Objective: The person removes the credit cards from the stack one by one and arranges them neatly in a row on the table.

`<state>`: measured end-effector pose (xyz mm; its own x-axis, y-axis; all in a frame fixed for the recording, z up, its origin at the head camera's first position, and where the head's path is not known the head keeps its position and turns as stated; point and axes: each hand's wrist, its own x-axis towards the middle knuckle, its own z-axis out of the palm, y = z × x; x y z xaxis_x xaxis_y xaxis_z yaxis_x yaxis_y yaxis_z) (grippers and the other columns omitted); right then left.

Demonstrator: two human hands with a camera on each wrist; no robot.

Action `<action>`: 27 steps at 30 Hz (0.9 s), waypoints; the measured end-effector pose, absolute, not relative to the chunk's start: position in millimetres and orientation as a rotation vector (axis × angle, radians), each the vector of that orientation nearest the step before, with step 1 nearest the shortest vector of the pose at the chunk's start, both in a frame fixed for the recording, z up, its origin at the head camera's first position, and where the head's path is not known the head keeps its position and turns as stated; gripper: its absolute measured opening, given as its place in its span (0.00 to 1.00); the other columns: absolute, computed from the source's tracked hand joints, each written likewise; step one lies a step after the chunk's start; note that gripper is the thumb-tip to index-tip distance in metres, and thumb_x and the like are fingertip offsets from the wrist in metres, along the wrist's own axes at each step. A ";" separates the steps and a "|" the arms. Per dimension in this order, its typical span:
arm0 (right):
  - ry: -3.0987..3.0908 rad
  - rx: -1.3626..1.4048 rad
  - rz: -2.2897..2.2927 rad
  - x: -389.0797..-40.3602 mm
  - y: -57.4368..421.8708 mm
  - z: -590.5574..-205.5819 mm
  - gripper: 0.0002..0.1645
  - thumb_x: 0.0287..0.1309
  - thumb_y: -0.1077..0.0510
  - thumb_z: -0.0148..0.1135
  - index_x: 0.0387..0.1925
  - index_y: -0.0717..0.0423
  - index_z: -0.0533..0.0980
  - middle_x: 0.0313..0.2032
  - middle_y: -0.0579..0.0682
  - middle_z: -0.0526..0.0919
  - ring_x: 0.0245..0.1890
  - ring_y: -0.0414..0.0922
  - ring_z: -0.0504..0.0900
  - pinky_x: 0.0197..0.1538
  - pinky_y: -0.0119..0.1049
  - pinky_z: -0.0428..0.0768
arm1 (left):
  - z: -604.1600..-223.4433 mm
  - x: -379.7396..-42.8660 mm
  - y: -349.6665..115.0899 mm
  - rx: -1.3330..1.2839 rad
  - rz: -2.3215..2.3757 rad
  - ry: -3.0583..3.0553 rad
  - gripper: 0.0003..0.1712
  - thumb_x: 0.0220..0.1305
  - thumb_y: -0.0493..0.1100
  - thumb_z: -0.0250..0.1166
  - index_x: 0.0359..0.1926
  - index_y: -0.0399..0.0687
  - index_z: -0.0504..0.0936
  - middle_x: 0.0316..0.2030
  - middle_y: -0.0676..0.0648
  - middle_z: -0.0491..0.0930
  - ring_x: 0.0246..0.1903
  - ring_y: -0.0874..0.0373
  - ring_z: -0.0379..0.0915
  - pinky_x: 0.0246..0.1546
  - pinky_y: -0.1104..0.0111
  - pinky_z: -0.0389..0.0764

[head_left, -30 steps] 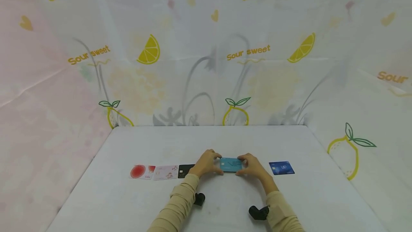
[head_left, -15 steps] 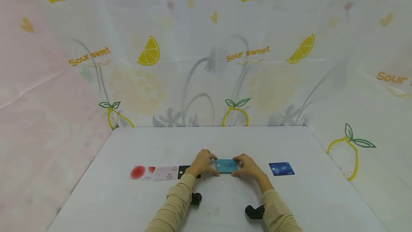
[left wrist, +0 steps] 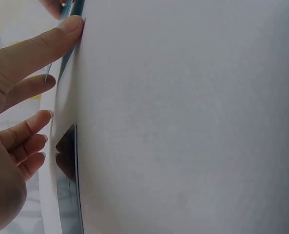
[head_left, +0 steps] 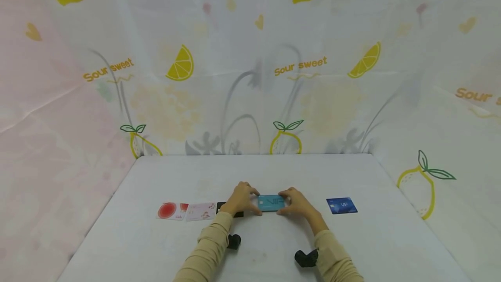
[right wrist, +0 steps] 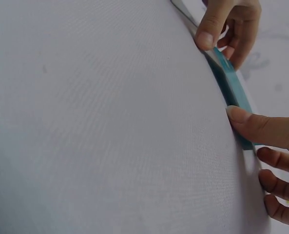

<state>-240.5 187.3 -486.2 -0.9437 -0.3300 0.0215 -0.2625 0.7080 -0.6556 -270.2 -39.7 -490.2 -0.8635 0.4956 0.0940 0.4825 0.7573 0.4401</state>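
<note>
A teal VIP card point(head_left: 271, 203) lies at the table's middle, at or just above the surface. My left hand point(head_left: 239, 199) pinches its left end between thumb and index finger, while the right hand point(head_left: 299, 205) pinches the right end the same way. In the right wrist view the card point(right wrist: 238, 92) appears nearly edge-on, with the right thumb point(right wrist: 261, 127) on its near edge. A black card point(head_left: 238, 214) sits just left of the teal one, partly hidden by my left hand and wrist. The left wrist view shows its dark, glossy face point(left wrist: 68, 195) beneath the loosely bent other fingers.
Left of the black card, a pink card point(head_left: 201, 212) and a card with a red circle point(head_left: 172, 211) continue the row. A blue VIP card point(head_left: 342, 205) lies apart on the right. Lemon-printed cloth point(head_left: 250, 99) stands behind the white table point(head_left: 156, 251).
Both hands have slid the teal card leftward, closer to the black card. The other cards keep their places.
</note>
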 end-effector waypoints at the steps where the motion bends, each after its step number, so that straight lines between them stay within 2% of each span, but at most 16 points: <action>1: 2.811 -0.490 -1.055 -240.1 186.5 -486.0 0.36 0.38 0.58 0.77 0.51 0.67 0.75 0.40 0.53 0.74 0.32 0.43 0.68 0.37 0.36 0.70 | -490.1 -269.8 -40.5 0.806 0.721 2.917 0.33 0.31 0.57 0.80 0.42 0.47 0.85 0.40 0.42 0.76 0.43 0.48 0.68 0.45 0.56 0.72; 9: 2.819 -0.459 -1.018 -237.2 178.7 -483.8 0.34 0.38 0.58 0.77 0.51 0.65 0.77 0.39 0.52 0.73 0.34 0.44 0.68 0.38 0.37 0.70 | -488.6 -268.6 -46.8 0.800 0.706 2.912 0.33 0.32 0.56 0.80 0.42 0.48 0.85 0.38 0.43 0.75 0.41 0.49 0.67 0.43 0.56 0.70; 27: 2.831 -0.432 -0.948 -238.2 171.1 -486.5 0.34 0.39 0.54 0.77 0.52 0.60 0.77 0.40 0.51 0.72 0.34 0.43 0.67 0.38 0.38 0.69 | -485.0 -264.6 -53.4 0.736 0.676 2.915 0.32 0.33 0.56 0.80 0.43 0.49 0.85 0.41 0.41 0.76 0.44 0.46 0.65 0.48 0.51 0.68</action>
